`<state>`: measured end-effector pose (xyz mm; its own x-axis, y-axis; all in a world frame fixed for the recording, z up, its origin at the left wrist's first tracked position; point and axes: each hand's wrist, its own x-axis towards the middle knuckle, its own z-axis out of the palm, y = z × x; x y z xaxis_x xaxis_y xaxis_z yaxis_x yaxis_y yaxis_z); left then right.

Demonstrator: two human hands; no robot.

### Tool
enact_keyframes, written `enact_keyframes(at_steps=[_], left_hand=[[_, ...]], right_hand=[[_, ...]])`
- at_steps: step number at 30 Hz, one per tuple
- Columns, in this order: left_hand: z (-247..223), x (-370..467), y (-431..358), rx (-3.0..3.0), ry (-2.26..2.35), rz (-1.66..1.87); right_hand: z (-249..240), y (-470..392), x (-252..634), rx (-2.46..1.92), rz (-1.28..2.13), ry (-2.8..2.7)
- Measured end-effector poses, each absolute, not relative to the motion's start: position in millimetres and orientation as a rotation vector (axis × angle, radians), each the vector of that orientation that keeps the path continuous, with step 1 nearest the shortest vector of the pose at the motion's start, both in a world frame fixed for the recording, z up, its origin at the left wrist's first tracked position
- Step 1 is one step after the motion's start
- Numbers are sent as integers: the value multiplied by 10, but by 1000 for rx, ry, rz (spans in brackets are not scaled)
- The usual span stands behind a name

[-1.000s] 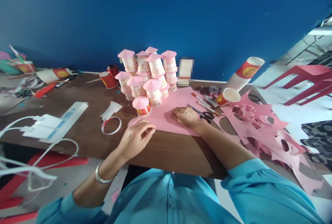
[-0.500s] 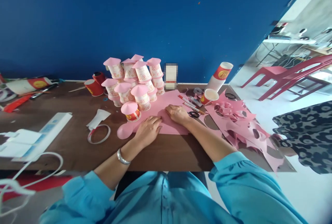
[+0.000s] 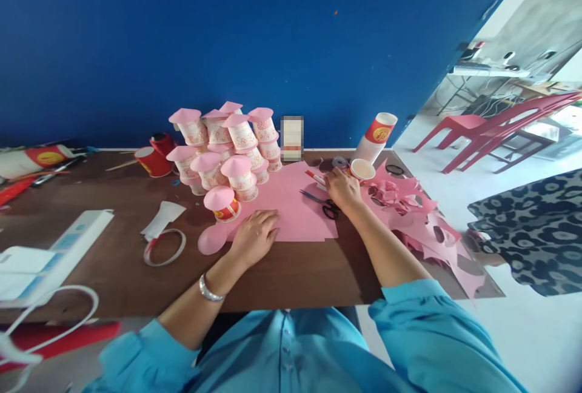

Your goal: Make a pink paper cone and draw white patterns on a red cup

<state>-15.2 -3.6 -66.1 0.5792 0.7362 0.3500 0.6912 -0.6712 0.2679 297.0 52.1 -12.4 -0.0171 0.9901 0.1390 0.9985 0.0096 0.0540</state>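
item, the step in hand: we judge it a steadying of paper with one hand while the other goes among the drawing tools. a move from here, in our judgement, calls for the right fingers to settle on one marker clear of the nearby cup.

item, left hand (image 3: 255, 236): palm down on the pink paper (image 3: 297, 211), fingers lying nearly straight and close together, thumb a little apart; we see nothing gripped.

item, right hand (image 3: 343, 190): fingers bent downward over the marker (image 3: 313, 175), tips partly hidden; whether they are clamped on anything, we cannot tell.

item, the pink paper: flat on the table (image 3: 286, 281), before the wearer, its near edge under the left hand.

item, scissors (image 3: 318, 198): lying on the paper, handles just beside the right hand.

item, open cup (image 3: 362, 168): just beyond the right hand; near it, pink scraps (image 3: 421, 223).

item, red cup (image 3: 228, 210): pink cone on top, standing in front of the cone-topped pale cups (image 3: 240, 134).

item, pink round piece (image 3: 211, 240): left of the left hand.
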Motion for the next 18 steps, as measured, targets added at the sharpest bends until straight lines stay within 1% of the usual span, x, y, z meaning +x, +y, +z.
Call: enact_keyframes(at_steps=[4, 11, 18], left_hand=[[-662, -150, -49, 2686, 1203, 700], [-655, -160, -89, 2647, 1179, 759], [-637, -156, -120, 2641, 1195, 762]], right_hand=[[-275, 460, 2930, -2074, -208, -2244], [-379, 398, 2816, -1778, -219, -2378], [-568, 420, 2929, -1652, -186, -2394]])
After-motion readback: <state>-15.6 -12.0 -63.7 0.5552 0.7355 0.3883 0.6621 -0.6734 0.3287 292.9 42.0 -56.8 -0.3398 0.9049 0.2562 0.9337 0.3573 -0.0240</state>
